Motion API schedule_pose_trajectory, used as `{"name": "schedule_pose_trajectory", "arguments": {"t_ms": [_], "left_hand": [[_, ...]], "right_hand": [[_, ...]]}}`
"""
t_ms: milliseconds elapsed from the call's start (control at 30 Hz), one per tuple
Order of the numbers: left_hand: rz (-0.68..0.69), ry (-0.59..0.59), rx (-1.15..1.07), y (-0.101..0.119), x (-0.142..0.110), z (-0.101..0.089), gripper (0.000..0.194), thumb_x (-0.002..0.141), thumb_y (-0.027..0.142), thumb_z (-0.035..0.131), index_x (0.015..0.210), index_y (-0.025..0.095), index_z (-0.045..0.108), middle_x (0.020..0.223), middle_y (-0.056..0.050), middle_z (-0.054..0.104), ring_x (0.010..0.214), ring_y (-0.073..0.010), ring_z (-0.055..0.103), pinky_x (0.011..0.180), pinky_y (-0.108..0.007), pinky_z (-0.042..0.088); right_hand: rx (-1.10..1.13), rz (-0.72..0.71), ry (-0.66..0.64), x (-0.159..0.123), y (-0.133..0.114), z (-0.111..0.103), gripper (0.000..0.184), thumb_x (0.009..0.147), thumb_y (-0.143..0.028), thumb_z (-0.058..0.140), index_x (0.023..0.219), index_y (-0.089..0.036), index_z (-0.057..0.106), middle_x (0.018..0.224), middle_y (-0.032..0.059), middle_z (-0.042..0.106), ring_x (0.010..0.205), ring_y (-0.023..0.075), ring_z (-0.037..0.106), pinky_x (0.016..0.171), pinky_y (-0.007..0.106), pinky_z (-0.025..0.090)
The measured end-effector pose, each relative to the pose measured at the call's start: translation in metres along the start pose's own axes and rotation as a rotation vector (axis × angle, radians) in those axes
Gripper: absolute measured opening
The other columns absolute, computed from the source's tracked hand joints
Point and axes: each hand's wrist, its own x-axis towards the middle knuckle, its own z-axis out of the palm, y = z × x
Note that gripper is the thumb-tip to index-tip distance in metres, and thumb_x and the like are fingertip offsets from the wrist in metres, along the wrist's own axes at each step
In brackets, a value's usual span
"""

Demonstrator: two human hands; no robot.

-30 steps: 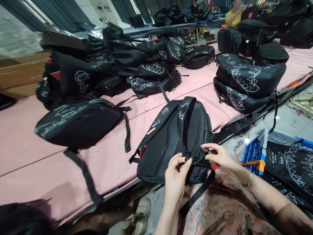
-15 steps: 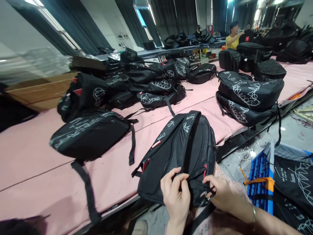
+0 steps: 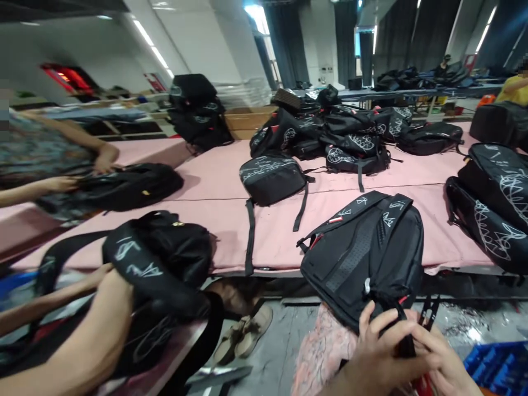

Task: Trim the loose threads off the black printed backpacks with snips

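On the pink worktop (image 3: 272, 236), overhanging its near edge: a black backpack (image 3: 355, 258), back panel up. Off that edge, pinching a dark strap (image 3: 406, 338) in the left hand (image 3: 383, 349); apparently holding a two-pointed tool (image 3: 433, 316) in the right hand (image 3: 439, 352), partly hidden. Probably light, soft, floppy, not slippery; best steadied by the padded shoulder strap (image 3: 385, 236), above the worktop.

Straight ahead of the left hand (image 3: 385, 346), there's the pink-covered table (image 3: 225, 231), running wide both ways! Below it, left of the hand, shiny grey floor (image 3: 284, 330). Far beyond the hand, dark curtains (image 3: 284, 47) flank a bright window (image 3: 258, 17) and pale wall (image 3: 312, 47). Way off left, a red panel (image 3: 68, 78) glows!
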Motion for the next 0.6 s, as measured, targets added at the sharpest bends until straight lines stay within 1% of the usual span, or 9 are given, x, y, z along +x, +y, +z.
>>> {"name": "schedule_pose_trajectory", "arguments": {"t_ms": [67, 133, 233, 300, 333, 400, 467, 533, 600], "left_hand": [[0.028, -0.071, -0.047, -0.003, 0.005, -0.006, 0.020, 0.073, 0.037, 0.065, 0.092, 0.043, 0.063, 0.110, 0.007, 0.061, 0.107, -0.0154, 0.047, 0.105, -0.042, 0.022], [0.056, -0.113, -0.101, -0.009, 0.008, -0.012, 0.016, 0.074, 0.039, 0.064, 0.090, 0.042, 0.064, 0.111, 0.008, 0.061, 0.108, -0.0144, 0.047, 0.107, -0.040, 0.019], [0.001, -0.111, -0.214, -0.014, 0.007, -0.016, 0.012, 0.073, 0.040, 0.065, 0.085, 0.040, 0.066, 0.108, 0.007, 0.064, 0.110, -0.0144, 0.048, 0.107, -0.037, 0.016], [-0.114, -0.155, -0.386, -0.014, 0.005, -0.017, 0.011, 0.079, 0.036, 0.058, 0.083, 0.036, 0.068, 0.106, 0.003, 0.065, 0.111, -0.0161, 0.048, 0.107, -0.038, 0.018], [-0.204, -0.177, -0.515, -0.014, 0.005, -0.019, 0.017, 0.084, 0.034, 0.052, 0.082, 0.033, 0.069, 0.103, 0.001, 0.066, 0.110, -0.0168, 0.050, 0.106, -0.038, 0.021], [-0.468, -0.159, -0.825, -0.014, 0.009, -0.026, 0.026, 0.087, 0.030, 0.045, 0.080, 0.027, 0.070, 0.093, -0.004, 0.068, 0.101, -0.0188, 0.057, 0.099, -0.039, 0.032], [-0.810, 0.005, -1.107, -0.017, 0.018, -0.039, 0.023, 0.085, 0.030, 0.049, 0.080, 0.021, 0.069, 0.083, -0.007, 0.069, 0.085, -0.0196, 0.064, 0.086, -0.037, 0.045], [-1.128, 0.290, -1.278, -0.028, 0.028, -0.055, 0.017, 0.078, 0.032, 0.060, 0.079, 0.017, 0.067, 0.080, -0.007, 0.069, 0.079, -0.0203, 0.065, 0.078, -0.034, 0.050], [-1.344, 0.551, -1.343, -0.042, 0.036, -0.072, 0.020, 0.072, 0.032, 0.067, 0.080, 0.014, 0.065, 0.085, -0.007, 0.069, 0.084, -0.0213, 0.065, 0.080, -0.034, 0.050]], "right_hand": [[0.008, 0.099, -0.057, 0.004, -0.001, -0.007, 0.031, 0.060, -0.026, 0.077, 0.088, -0.020, 0.065, 0.084, 0.0053, 0.063, 0.071, 0.0162, 0.060, 0.067, 0.027, 0.049], [-0.029, 0.125, -0.101, 0.008, 0.001, -0.015, 0.031, 0.058, -0.027, 0.077, 0.085, -0.020, 0.065, 0.081, 0.0054, 0.062, 0.067, 0.0166, 0.059, 0.063, 0.029, 0.048], [-0.165, 0.007, -0.052, 0.011, 0.008, -0.016, 0.029, 0.059, -0.033, 0.076, 0.080, -0.018, 0.062, 0.070, 0.0032, 0.056, 0.057, 0.0133, 0.052, 0.052, 0.024, 0.043], [-0.266, -0.152, -0.018, 0.011, 0.012, -0.009, 0.029, 0.062, -0.037, 0.073, 0.074, -0.016, 0.057, 0.063, 0.0002, 0.049, 0.052, 0.0097, 0.044, 0.047, 0.020, 0.037], [-0.313, -0.233, -0.007, 0.011, 0.014, -0.004, 0.030, 0.064, -0.040, 0.071, 0.071, -0.016, 0.054, 0.062, -0.0010, 0.045, 0.052, 0.0085, 0.041, 0.047, 0.019, 0.035], [-0.428, -0.377, 0.040, 0.012, 0.012, 0.003, 0.032, 0.068, -0.042, 0.067, 0.068, -0.015, 0.050, 0.061, -0.0021, 0.041, 0.053, 0.0079, 0.038, 0.048, 0.018, 0.033], [-0.572, -0.480, 0.148, 0.014, 0.005, 0.002, 0.032, 0.069, -0.043, 0.064, 0.066, -0.015, 0.048, 0.059, -0.0026, 0.039, 0.053, 0.0082, 0.037, 0.048, 0.018, 0.033], [-0.697, -0.578, 0.310, 0.018, -0.006, -0.006, 0.030, 0.067, -0.041, 0.063, 0.065, -0.015, 0.047, 0.057, -0.0026, 0.040, 0.052, 0.0090, 0.038, 0.048, 0.018, 0.034], [-0.772, -0.614, 0.436, 0.022, -0.016, -0.019, 0.028, 0.064, -0.040, 0.063, 0.066, -0.015, 0.048, 0.058, -0.0018, 0.045, 0.054, 0.0099, 0.041, 0.049, 0.019, 0.036]]}}
